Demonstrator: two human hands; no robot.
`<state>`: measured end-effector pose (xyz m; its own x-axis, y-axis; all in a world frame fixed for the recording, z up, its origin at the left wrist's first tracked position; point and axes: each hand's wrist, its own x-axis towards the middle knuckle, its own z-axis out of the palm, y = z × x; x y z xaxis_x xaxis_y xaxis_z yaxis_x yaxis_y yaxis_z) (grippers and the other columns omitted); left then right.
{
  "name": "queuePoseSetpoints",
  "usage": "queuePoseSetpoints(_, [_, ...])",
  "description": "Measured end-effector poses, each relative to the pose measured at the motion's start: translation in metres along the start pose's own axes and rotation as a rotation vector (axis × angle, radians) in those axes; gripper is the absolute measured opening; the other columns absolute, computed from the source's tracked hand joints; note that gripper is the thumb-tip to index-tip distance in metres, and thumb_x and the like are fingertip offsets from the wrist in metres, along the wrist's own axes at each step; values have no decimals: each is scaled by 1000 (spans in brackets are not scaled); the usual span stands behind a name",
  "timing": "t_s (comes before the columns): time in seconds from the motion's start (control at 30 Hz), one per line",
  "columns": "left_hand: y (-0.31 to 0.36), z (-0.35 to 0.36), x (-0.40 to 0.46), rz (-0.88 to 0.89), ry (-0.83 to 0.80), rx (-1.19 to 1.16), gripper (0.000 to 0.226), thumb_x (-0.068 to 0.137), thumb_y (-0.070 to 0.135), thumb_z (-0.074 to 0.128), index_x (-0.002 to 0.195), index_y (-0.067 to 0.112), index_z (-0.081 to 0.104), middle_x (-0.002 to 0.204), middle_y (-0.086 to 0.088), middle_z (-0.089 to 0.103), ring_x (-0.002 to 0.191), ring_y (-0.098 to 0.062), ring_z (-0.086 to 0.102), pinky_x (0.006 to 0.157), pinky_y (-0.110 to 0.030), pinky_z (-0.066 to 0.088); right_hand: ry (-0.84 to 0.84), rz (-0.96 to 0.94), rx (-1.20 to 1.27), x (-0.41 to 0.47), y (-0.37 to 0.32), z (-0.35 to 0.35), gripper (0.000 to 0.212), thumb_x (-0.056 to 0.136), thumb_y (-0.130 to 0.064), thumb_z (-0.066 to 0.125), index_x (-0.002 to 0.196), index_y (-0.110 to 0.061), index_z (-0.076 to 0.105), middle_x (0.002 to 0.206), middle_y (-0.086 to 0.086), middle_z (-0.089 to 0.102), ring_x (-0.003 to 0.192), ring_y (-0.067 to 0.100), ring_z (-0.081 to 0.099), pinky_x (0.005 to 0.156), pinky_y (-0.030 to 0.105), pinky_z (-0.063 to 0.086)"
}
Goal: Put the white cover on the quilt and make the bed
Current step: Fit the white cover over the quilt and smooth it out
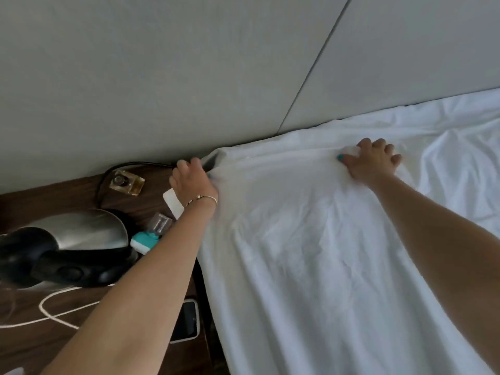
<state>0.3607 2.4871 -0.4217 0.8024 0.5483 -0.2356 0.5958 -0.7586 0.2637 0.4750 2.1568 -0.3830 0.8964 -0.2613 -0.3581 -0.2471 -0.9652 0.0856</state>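
White bedding [311, 239] covers the bed, wrinkled, reaching up to the grey padded headboard [189, 77]. My left hand [193, 182] grips the bedding at its top left corner, right beside the headboard and the nightstand. My right hand [372, 161] is further right along the top edge, fingers curled around a bunched fold of the white fabric. I cannot tell whether this fabric is the cover or a sheet.
A dark wooden nightstand [32, 342] stands left of the bed with a metal-shaded lamp [81, 236], a perfume bottle [127, 182], a white card [173, 203], a small clear bottle [161, 224], a phone [186, 323] and a white cable [54, 315].
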Motion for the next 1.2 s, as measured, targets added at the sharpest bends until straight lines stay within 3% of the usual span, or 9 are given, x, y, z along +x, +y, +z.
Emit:
queuePoseSetpoints(0.1, [40, -13, -55, 322, 319, -273, 44, 72, 4, 53, 115, 13, 57, 118, -15, 54, 109, -35, 48, 97, -47, 31, 261, -28, 52, -29, -22, 7, 61, 88, -30, 64, 139, -17, 34, 150, 9, 24, 138, 31, 23, 110, 44, 13])
queuePoseSetpoints(0.2, [59, 5, -152, 668, 38, -215, 38, 91, 37, 45, 128, 29, 50, 131, -10, 50, 124, -32, 44, 100, -63, 30, 395, -28, 419, -88, -22, 16, 53, 89, -25, 57, 139, -29, 41, 156, 0, 24, 143, 25, 21, 112, 40, 11])
queuePoseSetpoints(0.33, [49, 44, -177, 718, -407, 247, 73, 82, 82, 20, 145, 57, -5, 160, 4, -22, 145, -30, -23, 103, -73, -5, 104, 156, 456, -214, 52, 85, 55, 98, -47, 26, 152, -41, 21, 164, -5, 11, 150, 18, 6, 120, 42, 5])
queuePoseSetpoints(0.5, [62, 40, -174, 694, -420, 413, 75, 80, 84, 9, 139, 54, -28, 154, 3, -36, 141, -32, -33, 102, -74, -8, -97, 305, 230, -325, 141, 132, 56, 97, -56, 6, 152, -48, -7, 163, -10, -9, 150, 16, -10, 121, 44, -6])
queuePoseSetpoints(0.7, [65, 31, -238, 724, -380, 404, 63, 101, 39, 31, 155, 26, 1, 161, -11, -8, 147, -36, -6, 112, -66, 6, -180, 564, 337, -447, 188, 165, 61, 102, -49, 26, 155, -39, -2, 164, -6, -7, 151, 20, -8, 120, 44, -1])
queuePoseSetpoints(0.8, [32, 33, -304, 1073, -455, 364, 61, 93, 20, 49, 150, 14, 29, 157, -14, 25, 143, -36, 23, 112, -57, 20, -39, 581, 542, -527, 187, 187, 54, 99, -30, 52, 149, -17, 36, 155, 10, 33, 143, 36, 26, 115, 45, 23])
queuePoseSetpoints(0.97, [-66, 34, -402, 1719, -603, 154, 45, 81, 27, 58, 125, 20, 52, 126, -6, 58, 115, -24, 52, 90, -40, 49, 231, 668, 560, -664, 165, 224, 28, 84, -39, 70, 96, -14, 66, 96, 3, 59, 89, 26, 56, 77, 39, 48])
queuePoseSetpoints(1.1, [-140, 34, -456, 2060, -654, 119, 36, 80, 39, 60, 112, 27, 49, 107, 2, 60, 101, -15, 48, 87, -30, 40, 53, 433, 421, -736, 161, 254, 40, 77, -51, 71, 109, -29, 63, 110, -5, 59, 102, 20, 57, 84, 35, 48])
queuePoseSetpoints(1.2, [-162, 35, -479, 1998, -669, 320, 66, 60, 42, 85, 113, 27, 49, 109, 1, 60, 101, -19, 55, 87, -33, 47, -51, 448, 336, -752, 169, 272, 61, 71, -33, 80, 127, -29, 54, 129, 1, 52, 122, 28, 47, 98, 40, 43])
